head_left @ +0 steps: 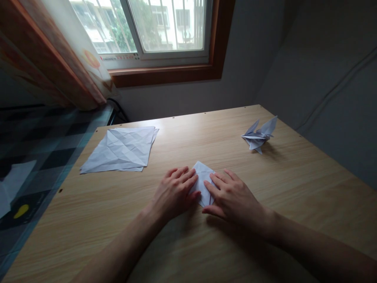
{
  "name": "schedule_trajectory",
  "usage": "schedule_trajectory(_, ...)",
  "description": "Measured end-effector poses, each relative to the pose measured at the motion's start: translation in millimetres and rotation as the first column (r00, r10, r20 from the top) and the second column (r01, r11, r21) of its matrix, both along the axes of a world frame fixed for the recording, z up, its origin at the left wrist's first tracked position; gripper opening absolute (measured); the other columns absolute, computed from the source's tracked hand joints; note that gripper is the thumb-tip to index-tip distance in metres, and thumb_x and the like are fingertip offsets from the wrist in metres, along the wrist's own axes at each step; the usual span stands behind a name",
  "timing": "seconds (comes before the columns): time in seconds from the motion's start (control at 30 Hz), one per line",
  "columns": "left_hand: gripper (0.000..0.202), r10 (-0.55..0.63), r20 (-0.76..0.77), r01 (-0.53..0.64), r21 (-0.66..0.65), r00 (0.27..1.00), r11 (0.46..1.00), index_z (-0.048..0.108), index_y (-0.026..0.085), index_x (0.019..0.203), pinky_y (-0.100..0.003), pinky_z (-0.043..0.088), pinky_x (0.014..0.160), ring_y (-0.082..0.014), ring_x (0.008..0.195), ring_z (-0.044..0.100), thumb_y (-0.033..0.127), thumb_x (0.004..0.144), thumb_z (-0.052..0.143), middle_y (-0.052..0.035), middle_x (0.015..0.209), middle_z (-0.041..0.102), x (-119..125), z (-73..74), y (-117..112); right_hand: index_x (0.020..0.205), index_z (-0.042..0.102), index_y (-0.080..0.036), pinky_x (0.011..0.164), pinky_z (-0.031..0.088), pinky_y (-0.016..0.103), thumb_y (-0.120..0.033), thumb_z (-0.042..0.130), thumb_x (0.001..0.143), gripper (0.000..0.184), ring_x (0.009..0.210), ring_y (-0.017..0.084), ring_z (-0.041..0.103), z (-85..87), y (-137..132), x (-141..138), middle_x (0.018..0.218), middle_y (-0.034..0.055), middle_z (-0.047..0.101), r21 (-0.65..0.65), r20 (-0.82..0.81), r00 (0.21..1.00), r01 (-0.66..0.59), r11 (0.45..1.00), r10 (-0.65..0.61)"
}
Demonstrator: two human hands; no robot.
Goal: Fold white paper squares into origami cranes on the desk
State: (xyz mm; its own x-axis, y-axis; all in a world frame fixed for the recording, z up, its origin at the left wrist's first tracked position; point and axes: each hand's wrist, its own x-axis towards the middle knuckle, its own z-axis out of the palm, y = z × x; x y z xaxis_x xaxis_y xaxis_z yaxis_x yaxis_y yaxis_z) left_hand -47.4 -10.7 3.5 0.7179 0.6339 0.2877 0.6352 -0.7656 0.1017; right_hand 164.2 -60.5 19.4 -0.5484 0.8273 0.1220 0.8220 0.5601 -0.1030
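Observation:
A small folded piece of white paper (202, 179) lies on the wooden table, a diamond with one corner pointing toward the window. My left hand (176, 190) rests on its left side, palm down, fingers stretched out over the edge. From the right, my right hand (231, 192) presses on the paper with spread fingertips, its thumb near the lower corner. Both hands cover parts of the paper's side edges. A fold line runs along its lower right part.
Creased white paper sheets (129, 147) lie stacked at the table's back left. A folded paper figure (257, 135) with pointed flaps stands at the back right. Beyond the wooden table (188, 125) are a window (171, 27), a curtain (55, 47) and a checkered surface (44, 141).

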Motion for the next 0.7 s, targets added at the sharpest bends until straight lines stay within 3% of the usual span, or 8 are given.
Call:
schedule_trajectory(0.1, 0.037, -0.008, -0.001, 0.008, 0.001, 1.0, 1.0, 0.064, 0.019, 0.117, -0.049, 0.043, 0.097, -0.0308, 0.117, 0.058, 0.042, 0.089, 0.056, -0.0095, 0.128, 0.064, -0.9, 0.3, 0.7, 0.125, 0.06, -0.013, 0.106, 0.034, 0.054, -0.055, 0.056, 0.089, 0.056, 0.122, 0.035, 0.053, -4.6, 5.0, -0.6, 0.128, 0.0199, 0.061, 0.003, -0.03, 0.999, 0.022, 1.0, -0.021)
schedule_trajectory(0.23, 0.036, -0.018, -0.005, 0.018, 0.018, 1.0, 1.0, 0.063, 0.019, 0.118, -0.047, 0.043, 0.097, -0.0299, 0.117, 0.058, 0.04, 0.089, 0.057, -0.0086, 0.128, 0.065, -1.2, -1.0, 1.6, 0.139, 0.046, -0.006, 0.11, 0.028, 0.056, -0.059, 0.054, 0.088, 0.074, 0.135, 0.036, 0.04, -17.6, 14.2, -1.2, 0.145, 0.0232, 0.046, -0.021, -0.074, 0.993, 0.093, 0.995, -0.094)
schedule_trajectory(0.4, 0.033, -0.002, 0.011, 0.002, 0.016, 1.0, 1.0, 0.063, 0.019, 0.116, -0.047, 0.043, 0.097, -0.0294, 0.117, 0.057, 0.038, 0.089, 0.057, -0.0086, 0.128, 0.064, -1.5, -2.7, 1.3, 0.138, 0.046, -0.005, 0.107, 0.033, 0.052, -0.065, 0.055, 0.084, 0.082, 0.13, 0.036, 0.044, -22.7, 22.9, -0.5, 0.141, 0.0244, 0.049, -0.039, -0.196, 0.962, 0.188, 0.981, -0.192)
schedule_trajectory(0.6, 0.038, 0.044, 0.026, -0.044, -0.018, 0.999, 0.999, 0.061, 0.019, 0.118, -0.048, 0.044, 0.096, -0.0307, 0.12, 0.053, 0.045, 0.09, 0.056, -0.0122, 0.129, 0.061, -2.3, -2.9, 1.8, 0.128, 0.055, -0.013, 0.099, 0.042, 0.045, -0.039, 0.071, 0.077, 0.06, 0.116, 0.031, 0.053, -17.0, 28.5, 2.5, 0.129, 0.015, 0.059, -0.181, -0.385, 0.893, 0.175, 0.968, -0.234)
schedule_trajectory(0.7, 0.041, 0.058, 0.039, -0.057, -0.03, 0.998, 0.998, 0.059, 0.019, 0.12, -0.048, 0.043, 0.097, -0.0315, 0.121, 0.051, 0.047, 0.089, 0.056, -0.0134, 0.13, 0.059, -2.1, -3.5, 2.4, 0.131, 0.053, -0.015, 0.1, 0.042, 0.043, -0.031, 0.073, 0.073, 0.063, 0.117, 0.029, 0.053, -17.0, 31.5, 4.3, 0.129, 0.0143, 0.059, -0.232, -0.459, 0.856, 0.145, 0.962, -0.24)
